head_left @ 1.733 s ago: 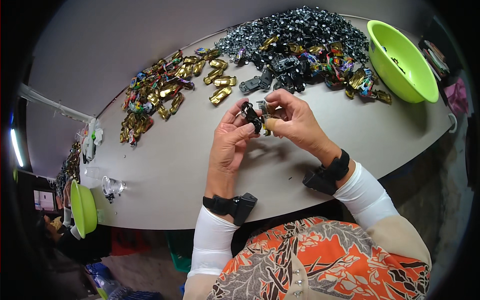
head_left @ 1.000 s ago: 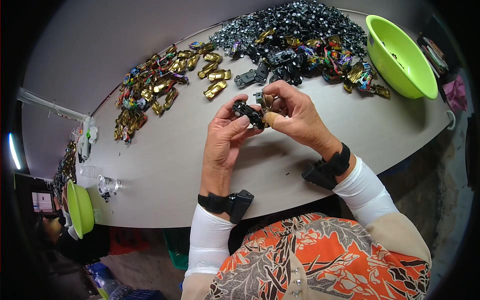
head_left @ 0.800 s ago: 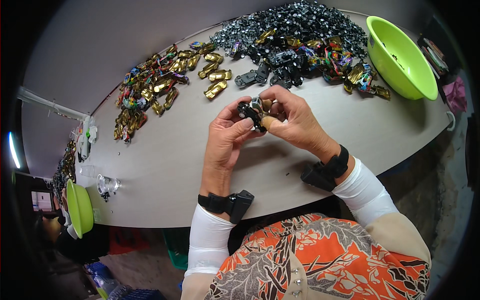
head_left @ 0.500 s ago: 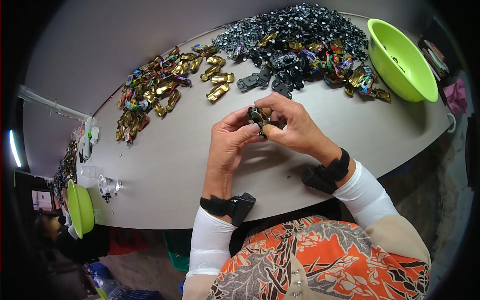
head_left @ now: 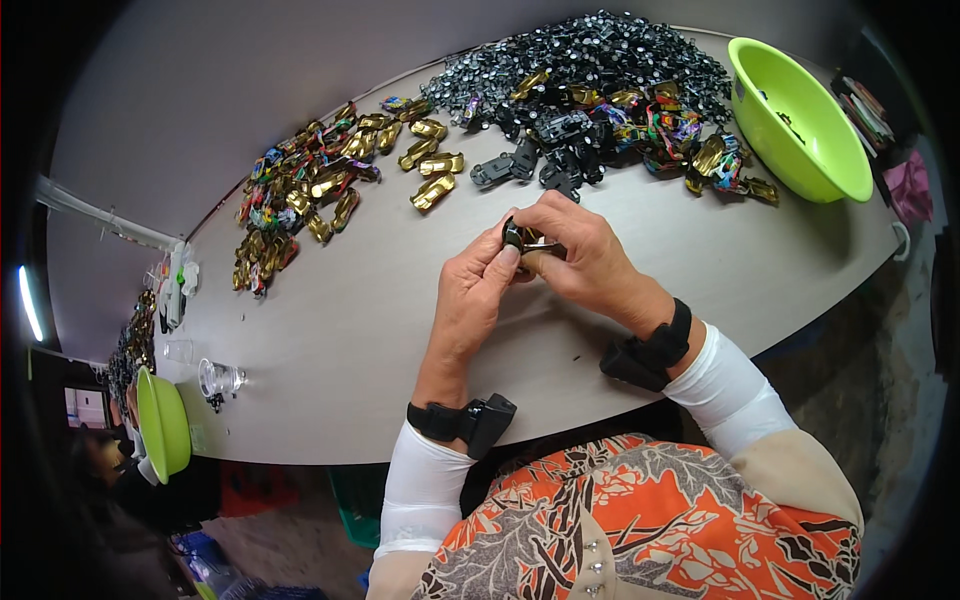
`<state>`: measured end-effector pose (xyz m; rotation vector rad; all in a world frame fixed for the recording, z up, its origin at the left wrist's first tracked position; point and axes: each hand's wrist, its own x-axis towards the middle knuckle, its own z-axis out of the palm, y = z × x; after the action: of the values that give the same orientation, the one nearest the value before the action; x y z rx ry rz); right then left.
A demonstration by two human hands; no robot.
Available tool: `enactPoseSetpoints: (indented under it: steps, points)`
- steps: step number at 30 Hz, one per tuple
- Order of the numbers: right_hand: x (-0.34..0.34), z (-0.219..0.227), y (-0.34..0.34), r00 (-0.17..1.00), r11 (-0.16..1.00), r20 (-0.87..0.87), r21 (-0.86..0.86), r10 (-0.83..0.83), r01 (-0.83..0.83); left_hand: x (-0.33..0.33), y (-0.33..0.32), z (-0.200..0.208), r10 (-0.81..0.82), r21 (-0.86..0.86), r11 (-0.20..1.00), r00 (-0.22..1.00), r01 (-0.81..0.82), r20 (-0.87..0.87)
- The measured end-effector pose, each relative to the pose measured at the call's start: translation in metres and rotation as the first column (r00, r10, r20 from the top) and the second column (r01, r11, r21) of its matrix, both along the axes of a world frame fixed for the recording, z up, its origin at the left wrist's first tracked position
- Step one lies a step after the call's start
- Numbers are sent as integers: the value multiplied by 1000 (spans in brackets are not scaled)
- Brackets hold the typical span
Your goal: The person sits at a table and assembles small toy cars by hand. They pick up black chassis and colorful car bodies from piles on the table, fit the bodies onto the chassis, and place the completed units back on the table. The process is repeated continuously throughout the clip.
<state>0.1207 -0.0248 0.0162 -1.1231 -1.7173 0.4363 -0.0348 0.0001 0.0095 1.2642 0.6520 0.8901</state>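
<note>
A small toy car (head_left: 514, 234), dark with a gold part showing, is held between my two hands above the table. My left hand (head_left: 472, 290) pinches its left end, with the thumb pressed on top. My right hand (head_left: 592, 255) grips the other end between thumb and fingers, which cover much of it. Just beyond the hands lie black and grey toy car bases (head_left: 500, 170). Several loose gold toy car bodies (head_left: 432, 192) rest to the left of these.
A heap of small black and silvery parts (head_left: 600, 55) fills the back. Gold and coloured car bodies (head_left: 325, 183) spread at the left. Green bowls stand at the right (head_left: 822, 160) and far left (head_left: 172, 425), near another person. A clear cup (head_left: 225, 378) sits at the left.
My left hand has shifted slightly right and turned, its thumb now higher on the toy car. The toy car is tilted differently, and my right hand's fingers are closer around it.
</note>
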Motion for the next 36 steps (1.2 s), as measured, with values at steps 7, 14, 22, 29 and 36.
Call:
enactPoseSetpoints:
  steps: [7, 14, 22, 29, 36]
  points:
    - [0, 1, -2, 1000, 1000, 22, -20, 19, -19, 4, -3, -4, 85, 51, 995, 994, -82, -61]
    - [-5, 4, -5, 999, 999, -17, -8, -48, 48, 5, -10, 1, 198, 118, 974, 979, -192, -45]
    - [14, 7, 1, 989, 984, -83, -116, 123, -132, -7, 5, 0, 4, -129, 992, 997, 6, 78]
    - [29, 2, 3, 825, 837, -542, -370, 158, -404, -12, 8, -1, -53, -258, 963, 995, 73, 82]
    - [34, 12, -2, 787, 744, -555, -399, 270, -536, -9, 5, -4, -139, -266, 953, 989, 146, 45]
